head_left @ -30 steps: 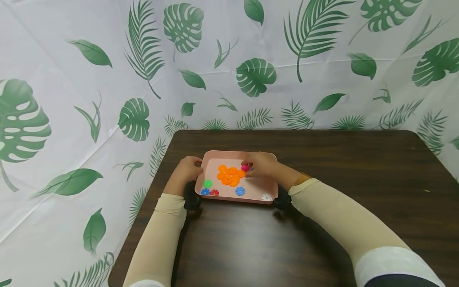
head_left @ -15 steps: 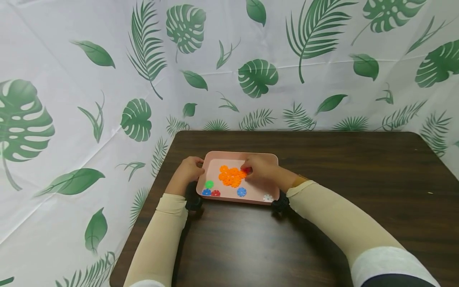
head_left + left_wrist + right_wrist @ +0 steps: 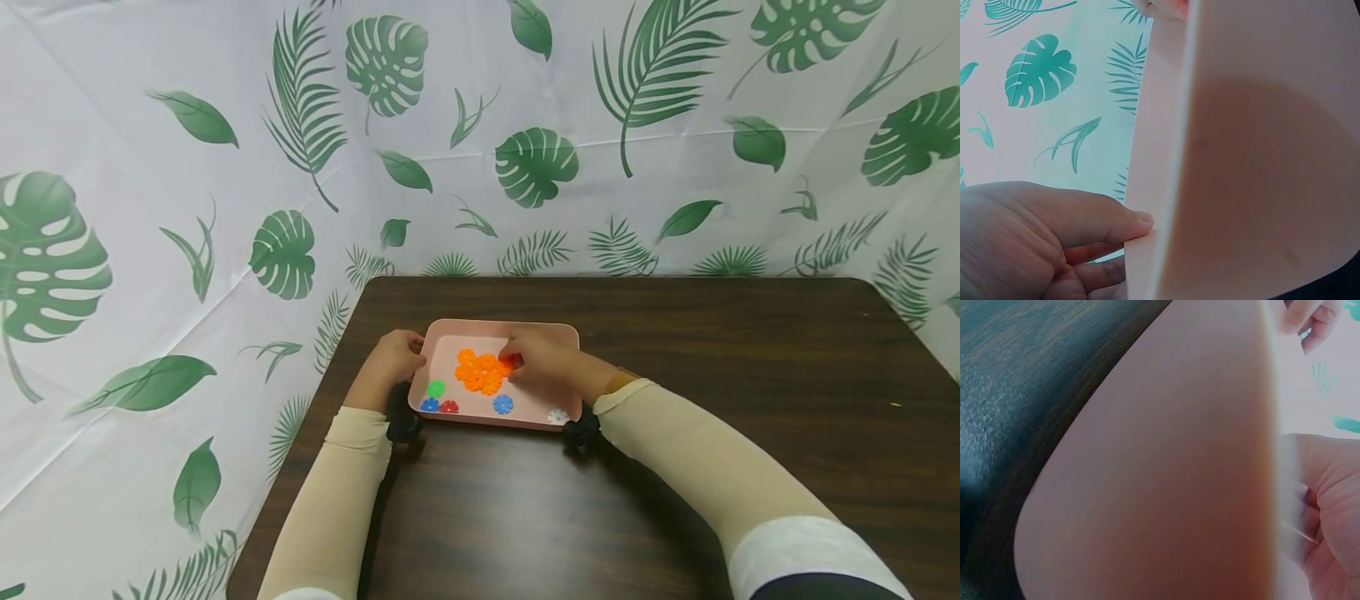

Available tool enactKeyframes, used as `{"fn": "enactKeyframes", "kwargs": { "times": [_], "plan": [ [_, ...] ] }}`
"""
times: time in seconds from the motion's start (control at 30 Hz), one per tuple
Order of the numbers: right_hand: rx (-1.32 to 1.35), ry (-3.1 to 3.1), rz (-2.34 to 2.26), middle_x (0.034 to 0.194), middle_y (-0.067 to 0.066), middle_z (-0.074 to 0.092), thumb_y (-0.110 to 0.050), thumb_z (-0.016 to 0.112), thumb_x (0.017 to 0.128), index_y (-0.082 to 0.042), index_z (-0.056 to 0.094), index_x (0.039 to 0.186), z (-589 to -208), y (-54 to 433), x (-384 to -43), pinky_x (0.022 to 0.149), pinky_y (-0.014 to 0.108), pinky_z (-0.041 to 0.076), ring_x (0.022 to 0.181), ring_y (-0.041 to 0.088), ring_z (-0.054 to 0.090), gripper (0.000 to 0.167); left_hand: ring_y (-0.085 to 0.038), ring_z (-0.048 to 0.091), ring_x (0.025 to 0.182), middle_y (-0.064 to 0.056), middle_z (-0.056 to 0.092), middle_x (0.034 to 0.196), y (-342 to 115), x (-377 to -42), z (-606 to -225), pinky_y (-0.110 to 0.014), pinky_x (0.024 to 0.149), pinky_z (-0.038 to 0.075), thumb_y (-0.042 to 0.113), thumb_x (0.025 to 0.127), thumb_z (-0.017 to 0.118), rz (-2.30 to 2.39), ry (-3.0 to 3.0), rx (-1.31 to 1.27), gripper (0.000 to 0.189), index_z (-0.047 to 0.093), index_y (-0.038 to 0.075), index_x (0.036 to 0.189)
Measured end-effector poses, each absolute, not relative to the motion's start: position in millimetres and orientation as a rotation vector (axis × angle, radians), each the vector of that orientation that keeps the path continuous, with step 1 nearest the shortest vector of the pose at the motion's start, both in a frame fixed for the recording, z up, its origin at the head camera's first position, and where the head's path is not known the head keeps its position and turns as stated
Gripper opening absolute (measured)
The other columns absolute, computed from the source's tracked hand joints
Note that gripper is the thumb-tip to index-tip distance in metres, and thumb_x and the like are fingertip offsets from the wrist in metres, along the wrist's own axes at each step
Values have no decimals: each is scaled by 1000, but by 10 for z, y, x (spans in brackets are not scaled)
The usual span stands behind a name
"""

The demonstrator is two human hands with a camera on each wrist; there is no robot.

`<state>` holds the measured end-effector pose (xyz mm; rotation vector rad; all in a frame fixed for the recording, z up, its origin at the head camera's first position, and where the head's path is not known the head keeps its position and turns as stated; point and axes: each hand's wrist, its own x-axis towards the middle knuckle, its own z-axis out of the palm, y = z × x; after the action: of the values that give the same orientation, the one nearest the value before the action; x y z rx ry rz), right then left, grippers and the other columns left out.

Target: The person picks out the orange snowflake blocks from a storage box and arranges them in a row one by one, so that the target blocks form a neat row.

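Note:
A shallow pink tray (image 3: 465, 418) lies on the table, holding a cluster of orange snowflake discs (image 3: 480, 372). My left hand (image 3: 393, 361) pinches the tray's left rim; the left wrist view shows the thumb (image 3: 1138, 222) on its edge, other fingers below. My right hand (image 3: 547, 360) reaches over the right side, its curled fingertips pinching a reddish snowflake disc (image 3: 516, 361) at the cluster's right end. The fingers mostly cover that disc. In the right wrist view the tray wall (image 3: 1166, 462) blocks the fingertips.
Along the tray's near side lie a green disc (image 3: 436, 388), a blue disc (image 3: 430, 405), a red disc (image 3: 448, 407), another blue disc (image 3: 503, 404) and a white disc (image 3: 557, 417). A dark wooden table (image 3: 675, 350) meets a leaf-printed cloth (image 3: 450, 125).
My right hand has moved slightly left and down toward the orange discs. The bright pink disc seen at its fingertips is now mostly covered. My left hand keeps its place on the rim.

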<state>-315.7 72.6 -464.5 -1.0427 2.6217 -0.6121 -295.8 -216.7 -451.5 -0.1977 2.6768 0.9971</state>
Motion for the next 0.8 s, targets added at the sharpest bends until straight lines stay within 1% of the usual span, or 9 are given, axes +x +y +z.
{"fn": "enactKeyframes", "kwargs": {
  "times": [0.27,0.5,0.63,0.8],
  "plan": [
    [-1010,2622,-588,105,3,61,-17,80,91,-9,76,119,-4648,687,-3147,95,33,53,98,21,54,29,-30,69,94,-21,67,123,-2162,-2954,-4501,-41,81,63,9,93,69,1000,2672,-209,46,61,0,138],
    [-1023,2619,-591,107,1,62,-14,78,93,-12,76,120,-4647,664,-3136,99,34,52,101,20,54,26,-31,69,95,-20,66,126,-2151,-2944,-4474,-44,87,62,12,94,70,982,2660,-249,47,60,3,139],
    [-1000,2617,-597,107,2,62,-14,77,94,-12,76,119,-4648,650,-3132,100,35,51,101,21,54,26,-30,69,95,-20,66,125,-2153,-2940,-4461,-43,86,62,11,94,70,987,2655,-241,47,60,2,140],
    [-938,2620,-613,110,0,61,-13,78,93,-11,74,121,-4664,629,-3124,101,35,51,103,20,54,29,-30,69,93,-20,68,121,-2167,-2942,-4475,-42,83,63,10,95,69,1029,2643,-219,46,60,1,139]
  ]
}}
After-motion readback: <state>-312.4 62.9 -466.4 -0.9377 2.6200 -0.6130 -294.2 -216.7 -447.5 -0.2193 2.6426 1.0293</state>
